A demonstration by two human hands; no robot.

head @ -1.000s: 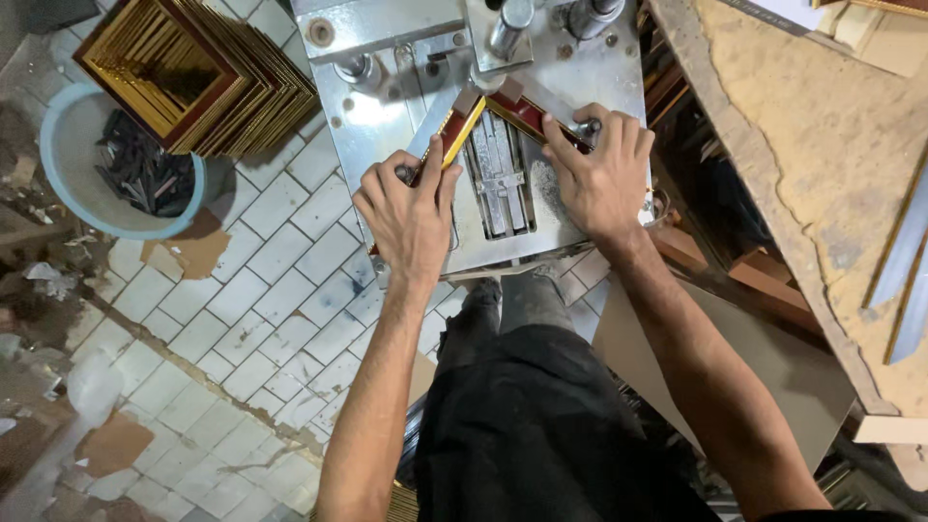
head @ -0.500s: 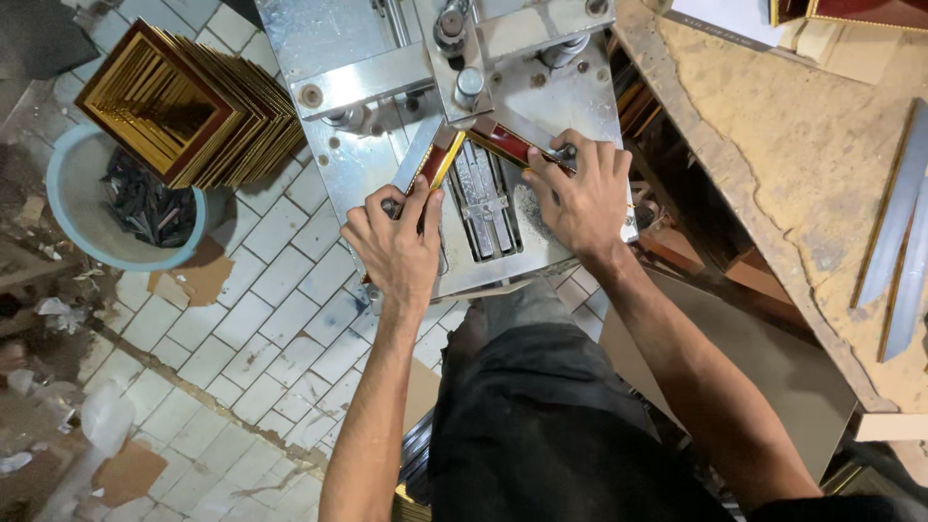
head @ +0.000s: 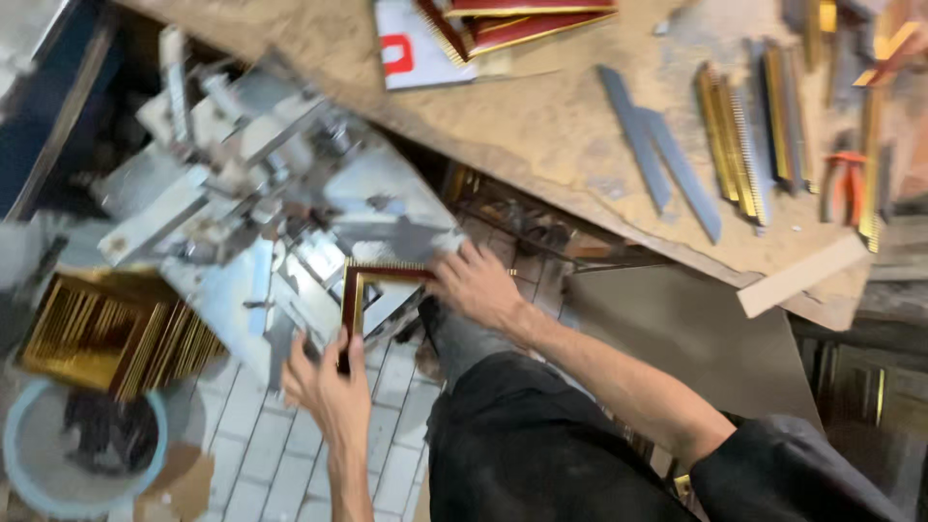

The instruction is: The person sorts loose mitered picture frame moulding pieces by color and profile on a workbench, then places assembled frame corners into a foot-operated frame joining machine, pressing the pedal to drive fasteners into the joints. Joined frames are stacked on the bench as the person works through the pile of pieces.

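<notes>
Head view, motion-blurred. A red-and-gold L-shaped frame corner of two joined moulding strips (head: 360,290) lies on the grey metal joining machine (head: 242,203), centre-left. Left hand (head: 324,387) at 6 o'clock of the corner, grip clamped on the lower end of the upright strip. Right hand (head: 478,285) at 3 o'clock, fingers closed on the end of the horizontal strip. Stack of gold frames (head: 106,333) at 9 o'clock of the corner; pale blue round basin (head: 19,464) below it on the white tiled floor (head: 261,454). Worn wooden bench (head: 541,126) at 1 o'clock carries gold moulding strips (head: 739,135) and grey metal bars (head: 662,159).
</notes>
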